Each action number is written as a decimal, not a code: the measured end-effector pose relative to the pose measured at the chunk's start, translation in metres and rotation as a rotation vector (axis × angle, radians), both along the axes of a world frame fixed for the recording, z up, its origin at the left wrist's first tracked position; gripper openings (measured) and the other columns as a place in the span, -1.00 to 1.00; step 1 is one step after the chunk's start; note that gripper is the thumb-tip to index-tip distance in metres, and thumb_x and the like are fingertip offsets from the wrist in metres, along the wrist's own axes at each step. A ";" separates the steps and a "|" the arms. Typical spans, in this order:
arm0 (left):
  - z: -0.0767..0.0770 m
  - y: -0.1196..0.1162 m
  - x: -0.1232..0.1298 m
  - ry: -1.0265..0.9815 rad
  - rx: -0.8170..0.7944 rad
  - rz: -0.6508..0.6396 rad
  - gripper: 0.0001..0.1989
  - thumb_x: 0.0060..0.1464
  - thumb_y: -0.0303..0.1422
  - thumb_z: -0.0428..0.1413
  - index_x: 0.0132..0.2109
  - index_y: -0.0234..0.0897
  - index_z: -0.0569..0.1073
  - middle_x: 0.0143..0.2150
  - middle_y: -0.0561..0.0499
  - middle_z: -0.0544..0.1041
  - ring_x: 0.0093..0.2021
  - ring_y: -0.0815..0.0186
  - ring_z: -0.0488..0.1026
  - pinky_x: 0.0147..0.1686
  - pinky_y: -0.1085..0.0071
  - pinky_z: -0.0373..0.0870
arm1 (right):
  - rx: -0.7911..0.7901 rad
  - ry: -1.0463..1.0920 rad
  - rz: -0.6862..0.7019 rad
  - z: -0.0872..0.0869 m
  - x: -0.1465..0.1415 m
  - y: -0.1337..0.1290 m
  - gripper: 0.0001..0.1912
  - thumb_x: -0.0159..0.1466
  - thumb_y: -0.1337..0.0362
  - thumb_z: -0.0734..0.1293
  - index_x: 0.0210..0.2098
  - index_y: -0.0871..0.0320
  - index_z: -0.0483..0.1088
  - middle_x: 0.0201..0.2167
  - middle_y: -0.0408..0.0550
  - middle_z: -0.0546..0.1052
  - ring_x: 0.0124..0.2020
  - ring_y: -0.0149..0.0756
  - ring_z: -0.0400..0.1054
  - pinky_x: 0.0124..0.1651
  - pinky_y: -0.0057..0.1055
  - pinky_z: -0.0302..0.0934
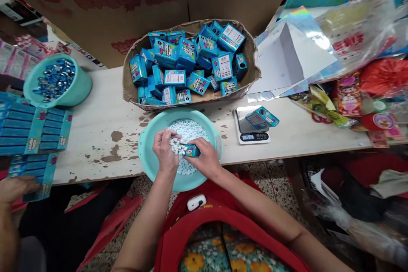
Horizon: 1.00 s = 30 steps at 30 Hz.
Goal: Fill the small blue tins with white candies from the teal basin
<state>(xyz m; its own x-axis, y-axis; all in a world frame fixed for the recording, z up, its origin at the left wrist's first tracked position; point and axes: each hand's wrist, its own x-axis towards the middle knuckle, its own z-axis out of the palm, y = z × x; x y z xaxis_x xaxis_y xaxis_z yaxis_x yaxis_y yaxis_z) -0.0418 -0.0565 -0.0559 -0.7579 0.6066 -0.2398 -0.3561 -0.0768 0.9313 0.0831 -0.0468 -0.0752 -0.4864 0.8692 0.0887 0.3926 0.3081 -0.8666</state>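
- Head view, grip: the left hand [166,149] is cupped around a heap of white candies [176,146]; the right hand [206,158] grasps a small box [191,150] between thumb and fingers.
- Head view, place: the box is above the green basin [147,153], its near end beside the heap; more candies lie in the basin.
- Head view, risk: a loosened or tilted left palm could let candies slip past the box, probably back into the basin; too hard a squeeze might dent the box.
- Head view, look: the box is blue with pale lettering, partly covered by fingers; its opening cannot be made out.
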 end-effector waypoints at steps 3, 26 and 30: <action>0.002 0.007 0.002 -0.067 -0.037 -0.003 -0.73 0.01 -0.20 0.15 -0.39 -0.28 0.28 -0.53 0.12 0.36 -0.57 0.41 0.35 -0.52 0.46 0.33 | 0.001 -0.023 -0.001 0.001 0.002 0.004 -0.67 0.06 0.26 0.45 -0.18 0.10 0.37 -0.25 -0.07 0.47 -0.16 -0.16 0.38 -0.15 -0.28 0.19; 0.010 0.019 0.018 0.078 -0.016 -0.063 -0.70 0.11 -0.22 0.09 -0.48 -0.30 0.26 -0.62 0.13 0.29 -0.59 0.44 0.30 -0.51 0.49 0.29 | -0.080 0.084 -0.021 0.000 0.005 0.017 -0.68 0.04 0.31 0.47 -0.21 0.08 0.39 -0.27 -0.10 0.48 -0.18 -0.19 0.38 -0.14 -0.30 0.22; 0.012 0.018 0.018 0.067 -0.011 -0.078 -0.70 0.13 -0.19 0.06 -0.45 -0.28 0.26 -0.65 0.14 0.27 -0.62 0.44 0.27 -0.57 0.49 0.27 | -0.082 0.136 -0.017 0.000 0.006 0.015 -0.67 0.04 0.29 0.48 -0.20 0.08 0.40 -0.26 -0.09 0.49 -0.16 -0.19 0.38 -0.11 -0.29 0.22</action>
<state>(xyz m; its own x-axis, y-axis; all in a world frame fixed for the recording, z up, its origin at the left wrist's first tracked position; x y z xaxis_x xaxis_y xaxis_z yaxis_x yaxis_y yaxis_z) -0.0237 -0.0390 -0.0443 -0.7233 0.6619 -0.1968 -0.2971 -0.0411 0.9539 0.0890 -0.0321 -0.0753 -0.4600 0.8842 0.0818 0.2739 0.2289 -0.9341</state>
